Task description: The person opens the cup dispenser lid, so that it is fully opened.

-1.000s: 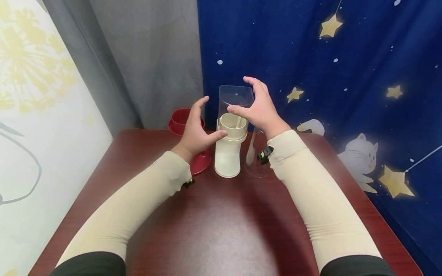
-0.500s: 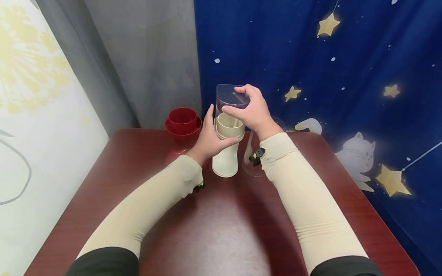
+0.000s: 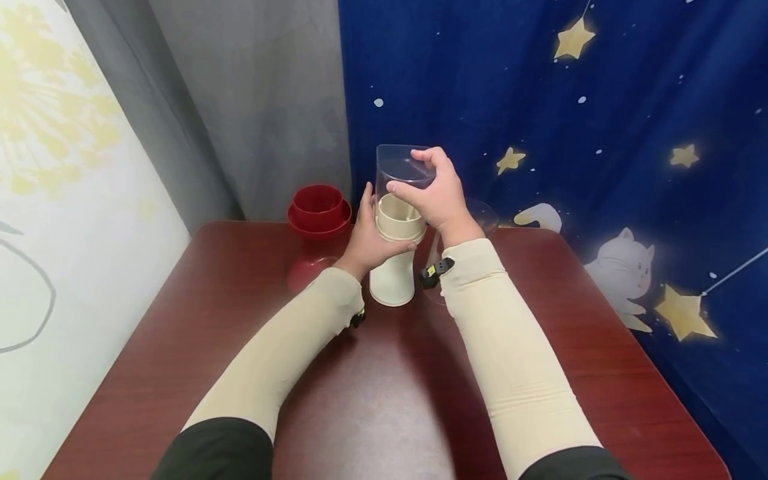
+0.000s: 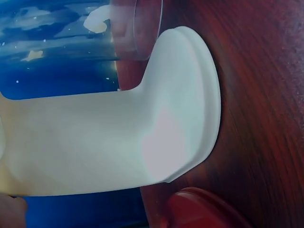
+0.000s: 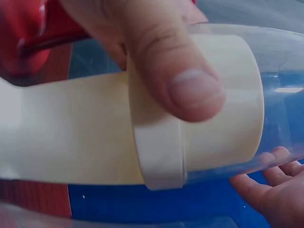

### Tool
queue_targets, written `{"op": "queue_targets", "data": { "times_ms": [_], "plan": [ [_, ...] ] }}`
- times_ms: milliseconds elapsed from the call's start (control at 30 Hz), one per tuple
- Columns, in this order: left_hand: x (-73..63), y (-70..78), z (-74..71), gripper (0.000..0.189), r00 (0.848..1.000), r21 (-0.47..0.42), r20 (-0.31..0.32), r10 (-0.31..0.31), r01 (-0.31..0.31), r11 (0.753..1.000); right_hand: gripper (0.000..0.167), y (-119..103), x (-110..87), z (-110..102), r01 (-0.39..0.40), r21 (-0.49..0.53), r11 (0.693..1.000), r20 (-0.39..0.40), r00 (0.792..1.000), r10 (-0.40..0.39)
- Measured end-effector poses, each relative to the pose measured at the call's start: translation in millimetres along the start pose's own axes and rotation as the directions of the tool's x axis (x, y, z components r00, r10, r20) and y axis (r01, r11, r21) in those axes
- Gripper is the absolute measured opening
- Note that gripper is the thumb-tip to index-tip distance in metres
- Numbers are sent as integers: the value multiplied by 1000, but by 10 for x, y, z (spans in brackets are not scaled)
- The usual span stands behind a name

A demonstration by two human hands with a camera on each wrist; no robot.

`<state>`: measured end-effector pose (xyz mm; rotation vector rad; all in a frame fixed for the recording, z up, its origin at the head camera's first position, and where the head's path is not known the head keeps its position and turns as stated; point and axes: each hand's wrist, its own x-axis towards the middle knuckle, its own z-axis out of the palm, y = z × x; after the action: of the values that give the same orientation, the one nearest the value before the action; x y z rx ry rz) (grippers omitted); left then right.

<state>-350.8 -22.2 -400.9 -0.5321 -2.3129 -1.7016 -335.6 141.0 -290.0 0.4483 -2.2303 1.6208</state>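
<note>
Cream stand [image 3: 393, 285]: one, upright on the table [image 3: 384, 400], near its far edge. Clear tube [image 3: 393, 163]: one, upright, set around the cream stand's upper ring. Left hand [image 3: 369, 243]: gripping that ring, thumb laid across the front. Right hand [image 3: 443, 197]: thumb and fingers bent round the tube. Red stand [image 3: 319, 215]: one, just left of the cream one. Clear piece [image 4: 147, 33]: one, to its right; largely hidden in my head view, so I cannot make out its full shape.

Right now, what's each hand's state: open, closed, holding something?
Left hand: closed around the cream stand.
Right hand: closed around the clear container at the stand's top.
</note>
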Motion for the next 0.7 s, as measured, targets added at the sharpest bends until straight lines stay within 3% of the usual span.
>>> {"op": "queue_targets", "data": {
  "times_ms": [233,700],
  "plan": [
    [33,-26,21,145,1000,5,-3,5,-5,1000,70,40,-4,74,23,158,987,-47,999,-16],
    [24,-64,18,151,999,50,-5,36,-36,998,75,143,-48,141,46,141,989,-102,994,-31]
  ]
}}
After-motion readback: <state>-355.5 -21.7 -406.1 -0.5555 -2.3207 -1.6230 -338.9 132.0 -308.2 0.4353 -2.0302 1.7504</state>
